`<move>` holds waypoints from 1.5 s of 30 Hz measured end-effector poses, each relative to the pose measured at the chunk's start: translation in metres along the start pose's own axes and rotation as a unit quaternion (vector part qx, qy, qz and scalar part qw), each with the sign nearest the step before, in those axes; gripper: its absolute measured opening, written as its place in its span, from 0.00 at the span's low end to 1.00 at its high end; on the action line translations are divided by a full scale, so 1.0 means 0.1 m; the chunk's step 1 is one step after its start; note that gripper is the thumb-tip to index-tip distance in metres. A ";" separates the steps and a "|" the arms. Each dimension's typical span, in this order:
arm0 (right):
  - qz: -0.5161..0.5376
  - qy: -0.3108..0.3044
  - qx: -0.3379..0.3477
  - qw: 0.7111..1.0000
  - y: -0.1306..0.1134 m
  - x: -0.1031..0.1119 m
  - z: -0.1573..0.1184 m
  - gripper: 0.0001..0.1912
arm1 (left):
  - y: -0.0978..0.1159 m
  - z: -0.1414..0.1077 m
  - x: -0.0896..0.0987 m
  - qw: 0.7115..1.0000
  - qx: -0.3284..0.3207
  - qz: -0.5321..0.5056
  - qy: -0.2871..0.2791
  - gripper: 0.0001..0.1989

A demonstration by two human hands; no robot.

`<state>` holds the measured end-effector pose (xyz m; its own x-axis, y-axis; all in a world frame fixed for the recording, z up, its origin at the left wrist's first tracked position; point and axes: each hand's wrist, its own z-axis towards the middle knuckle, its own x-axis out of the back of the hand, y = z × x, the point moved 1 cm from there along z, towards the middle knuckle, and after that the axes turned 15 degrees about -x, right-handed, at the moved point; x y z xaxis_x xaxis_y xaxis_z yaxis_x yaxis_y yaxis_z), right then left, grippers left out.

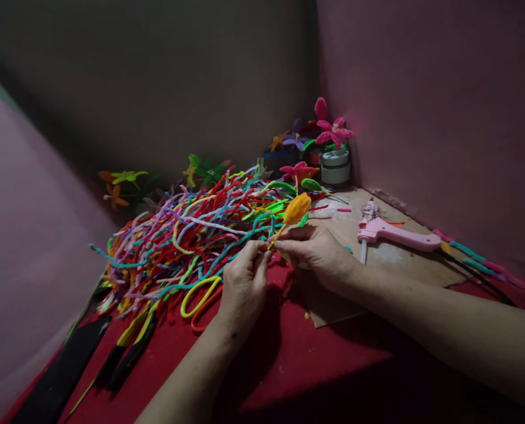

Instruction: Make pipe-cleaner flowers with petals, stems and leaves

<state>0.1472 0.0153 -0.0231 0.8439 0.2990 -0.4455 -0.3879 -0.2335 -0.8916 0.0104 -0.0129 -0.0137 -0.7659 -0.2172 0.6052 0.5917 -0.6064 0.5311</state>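
Note:
An orange-yellow fuzzy bud [296, 209] on a thin orange stem points up and to the right between my hands. My left hand [246, 277] is closed, its thumb and fingers pinching the lower end of the stem. Just to the right, my right hand [318, 256] pinches the same stem a little below the bud. The fingertips of both hands are close together. Behind and to the left of them lies a large heap of multicoloured pipe cleaners [192, 229].
A pink glue gun [397, 232] lies on a cardboard sheet [333, 309] at right. Yellow-black pliers [132, 344] rest on the red table [315, 377]. Fuzzy flowers [333, 131] and a grey-green container [335, 169] stand at the back. Pink walls flank the table.

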 end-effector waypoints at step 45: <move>-0.020 0.014 0.035 0.999 -0.07 -0.01 -0.04 0.05 | 0.05 0.05 0.05 0.887 0.173 -0.426 -0.043 0.09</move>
<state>0.1504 0.0126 -0.0158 0.8685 0.2808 -0.4085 -0.3785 -0.1563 -0.9123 0.0111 -0.0133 -0.0049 -0.9591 0.2748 -0.0680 -0.1392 -0.2489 0.9585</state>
